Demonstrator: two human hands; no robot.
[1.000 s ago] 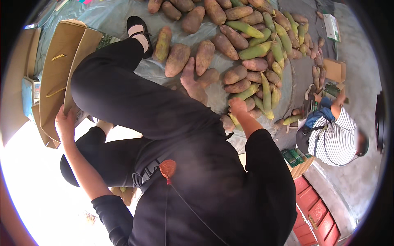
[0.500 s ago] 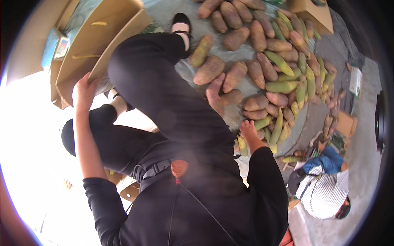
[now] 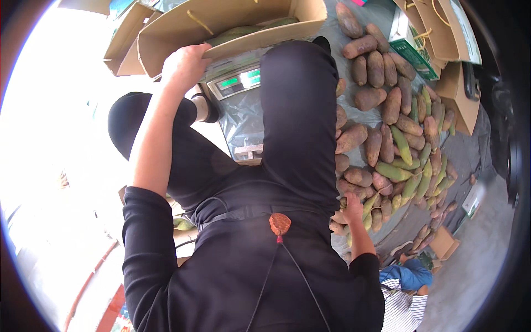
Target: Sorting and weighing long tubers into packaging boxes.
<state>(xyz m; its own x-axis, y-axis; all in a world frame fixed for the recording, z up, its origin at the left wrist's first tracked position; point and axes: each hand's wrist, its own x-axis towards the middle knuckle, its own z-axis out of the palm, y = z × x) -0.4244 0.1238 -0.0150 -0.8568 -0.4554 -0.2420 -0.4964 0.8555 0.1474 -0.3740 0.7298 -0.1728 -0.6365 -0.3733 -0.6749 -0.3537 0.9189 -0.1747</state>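
My left hand (image 3: 187,67) is closed on the near wall of an open cardboard box (image 3: 243,43), its fingers hooked over the edge. Long green vegetables (image 3: 238,34) lie inside the box. Under its near side, a scale (image 3: 235,83) shows a lit green display. My right hand (image 3: 352,209) reaches down at the near left edge of a large vegetable pile, with its fingers curled in. What they hold, if anything, is hidden. Around it lie thick reddish-brown oblong vegetables (image 3: 358,177) and tapered green-yellow ones (image 3: 401,145).
My bent knees stand between the box and the pile. Another cardboard box (image 3: 126,41) is at the far left. More boxes, one green and white (image 3: 412,44), stand at the far right. A person in a striped top (image 3: 401,310) is at the lower right.
My view has turned, so the box now shows nearer the middle, with its green vegetables and the scale visible. My left hand keeps its grip; my right hand stays at the pile.
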